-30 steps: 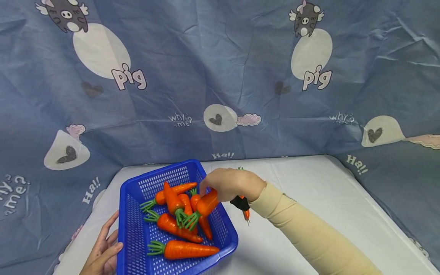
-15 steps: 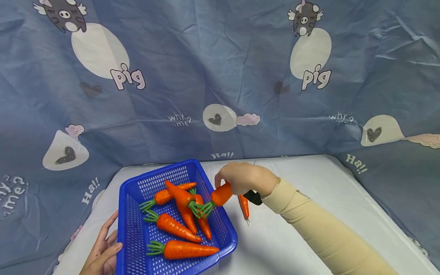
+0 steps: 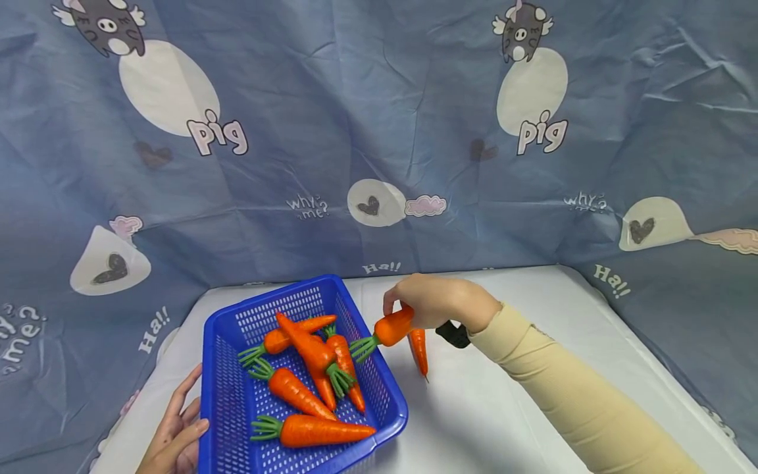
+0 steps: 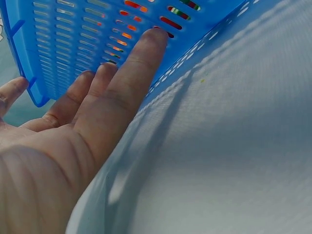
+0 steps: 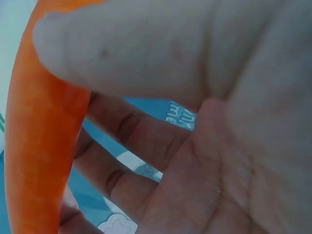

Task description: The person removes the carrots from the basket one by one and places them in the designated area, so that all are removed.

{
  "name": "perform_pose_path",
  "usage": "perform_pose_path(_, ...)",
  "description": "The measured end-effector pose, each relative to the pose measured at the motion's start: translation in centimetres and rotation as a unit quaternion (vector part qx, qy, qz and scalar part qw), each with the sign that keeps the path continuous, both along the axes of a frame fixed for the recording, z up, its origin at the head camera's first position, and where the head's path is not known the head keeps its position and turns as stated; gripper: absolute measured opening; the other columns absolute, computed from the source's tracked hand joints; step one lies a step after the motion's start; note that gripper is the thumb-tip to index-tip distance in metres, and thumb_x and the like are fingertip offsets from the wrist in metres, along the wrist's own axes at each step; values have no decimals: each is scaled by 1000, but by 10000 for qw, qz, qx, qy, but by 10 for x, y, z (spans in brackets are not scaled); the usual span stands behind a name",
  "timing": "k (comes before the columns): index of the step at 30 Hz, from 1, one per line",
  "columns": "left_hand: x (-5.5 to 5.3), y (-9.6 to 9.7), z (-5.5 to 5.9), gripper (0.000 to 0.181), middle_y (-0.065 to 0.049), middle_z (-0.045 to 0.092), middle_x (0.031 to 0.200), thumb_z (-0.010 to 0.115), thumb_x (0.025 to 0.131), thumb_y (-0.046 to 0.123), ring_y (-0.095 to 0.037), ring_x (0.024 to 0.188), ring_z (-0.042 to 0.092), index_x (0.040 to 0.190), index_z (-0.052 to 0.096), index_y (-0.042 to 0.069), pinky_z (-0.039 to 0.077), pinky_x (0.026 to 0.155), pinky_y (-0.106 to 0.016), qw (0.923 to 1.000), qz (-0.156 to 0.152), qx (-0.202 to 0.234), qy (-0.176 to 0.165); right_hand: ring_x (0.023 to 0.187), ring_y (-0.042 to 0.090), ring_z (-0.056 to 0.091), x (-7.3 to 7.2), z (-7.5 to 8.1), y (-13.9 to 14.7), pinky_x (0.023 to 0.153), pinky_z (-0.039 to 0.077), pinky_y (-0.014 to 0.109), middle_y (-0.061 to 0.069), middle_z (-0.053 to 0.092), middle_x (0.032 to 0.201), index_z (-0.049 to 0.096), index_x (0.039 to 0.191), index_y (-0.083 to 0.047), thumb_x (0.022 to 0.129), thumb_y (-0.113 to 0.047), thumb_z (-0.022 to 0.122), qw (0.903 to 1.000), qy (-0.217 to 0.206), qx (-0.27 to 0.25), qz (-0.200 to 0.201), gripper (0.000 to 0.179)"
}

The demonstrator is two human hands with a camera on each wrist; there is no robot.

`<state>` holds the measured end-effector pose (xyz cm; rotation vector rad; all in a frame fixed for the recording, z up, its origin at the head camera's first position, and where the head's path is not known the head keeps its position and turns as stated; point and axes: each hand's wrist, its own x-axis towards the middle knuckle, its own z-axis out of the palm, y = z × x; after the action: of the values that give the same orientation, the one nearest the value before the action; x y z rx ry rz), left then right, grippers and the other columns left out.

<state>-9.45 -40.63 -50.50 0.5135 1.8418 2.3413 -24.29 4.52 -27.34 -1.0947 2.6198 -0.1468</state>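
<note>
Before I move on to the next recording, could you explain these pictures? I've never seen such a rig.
There is no machine, just a person's two bare hands. The wide picture comes from a camera worn on the head; each close one comes from a camera on one wrist. On the white surface is a blue basket with several orange carrots in it. The left hand touches the basket's side. The right hand grips a separate carrot, green end toward the basket. Behind it, another carrot lies partly hidden on the surface.
</note>
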Motion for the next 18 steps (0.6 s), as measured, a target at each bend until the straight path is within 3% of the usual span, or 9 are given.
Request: perform_pose_path(18, -1, 1, -2, 76, 15, 62, 148, 27, 112, 0, -16, 124, 72, 167, 4, 46, 66, 87, -52, 9996, 216, -155, -45, 95, 20, 65, -18, -1, 32, 86, 58, 33, 7, 74, 109, 68, 128, -14, 96, -7, 76, 9978, -279, -495, -345, 34)
